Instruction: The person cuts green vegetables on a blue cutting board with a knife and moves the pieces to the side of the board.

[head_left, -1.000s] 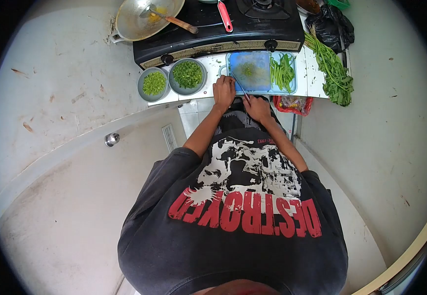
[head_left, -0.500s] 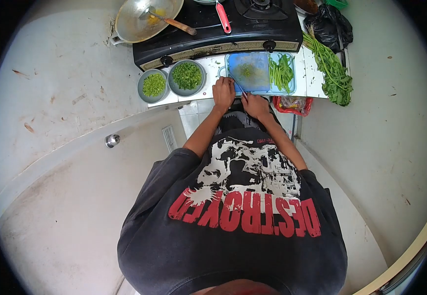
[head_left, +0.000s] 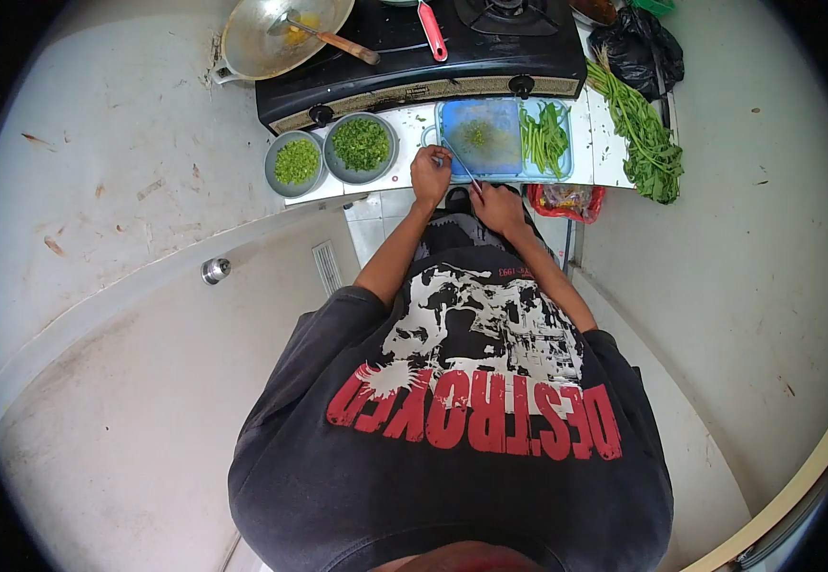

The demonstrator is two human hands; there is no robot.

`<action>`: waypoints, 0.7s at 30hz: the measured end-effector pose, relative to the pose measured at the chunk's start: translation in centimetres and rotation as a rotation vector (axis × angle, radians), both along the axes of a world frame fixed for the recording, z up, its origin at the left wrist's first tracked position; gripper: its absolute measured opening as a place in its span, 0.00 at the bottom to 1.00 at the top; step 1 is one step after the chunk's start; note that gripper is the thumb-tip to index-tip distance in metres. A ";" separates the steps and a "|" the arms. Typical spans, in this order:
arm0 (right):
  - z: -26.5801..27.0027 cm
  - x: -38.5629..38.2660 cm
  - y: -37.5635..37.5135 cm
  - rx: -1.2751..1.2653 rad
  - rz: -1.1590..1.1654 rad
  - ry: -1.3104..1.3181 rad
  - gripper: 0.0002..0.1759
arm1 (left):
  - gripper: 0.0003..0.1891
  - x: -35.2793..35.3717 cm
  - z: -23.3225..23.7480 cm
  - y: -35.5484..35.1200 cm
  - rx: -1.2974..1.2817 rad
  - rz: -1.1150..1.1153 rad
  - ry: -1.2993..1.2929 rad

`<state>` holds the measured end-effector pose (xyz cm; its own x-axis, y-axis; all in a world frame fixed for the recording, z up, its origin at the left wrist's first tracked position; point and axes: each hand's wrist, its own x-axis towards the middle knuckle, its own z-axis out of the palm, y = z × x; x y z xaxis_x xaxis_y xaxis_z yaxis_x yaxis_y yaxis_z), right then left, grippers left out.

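Note:
My right hand is closed around the handle of a knife, whose blade points up and left over the near-left part of a blue cutting board. At the board's left edge, close to the knife tip, is my left hand. Its fingers are curled in, and whatever they may hold is hidden. Small chopped green bits lie on the board. Cut green stems and leaves rest along its right side.
Left of the board stand a bowl of chopped leaves and a bowl of chopped stems. Behind is a black gas stove with a wok and spatula. A leafy bunch and black plastic bag lie right.
My left hand has shifted slightly up and left, and its fingers are curled tighter. The knife and my right hand have barely moved.

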<state>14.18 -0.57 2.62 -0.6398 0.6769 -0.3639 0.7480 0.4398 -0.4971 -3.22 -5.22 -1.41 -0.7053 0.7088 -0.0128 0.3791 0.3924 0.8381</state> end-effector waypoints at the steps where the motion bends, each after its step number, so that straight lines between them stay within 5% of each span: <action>1: 0.0 0.0 0.0 0.005 0.006 0.004 0.26 | 0.05 -0.1 -0.3 0.0 0.010 0.001 0.010; 21: 0.1 0.2 -0.5 -0.060 -0.012 0.021 0.27 | 0.10 0.3 1.7 -1.7 -0.006 -0.128 0.146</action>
<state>14.40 -1.08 2.71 -0.6395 0.6621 -0.3908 0.7423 0.3992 -0.5382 -2.89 -6.88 0.28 -0.6043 0.7929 0.0782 0.5434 0.3384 0.7683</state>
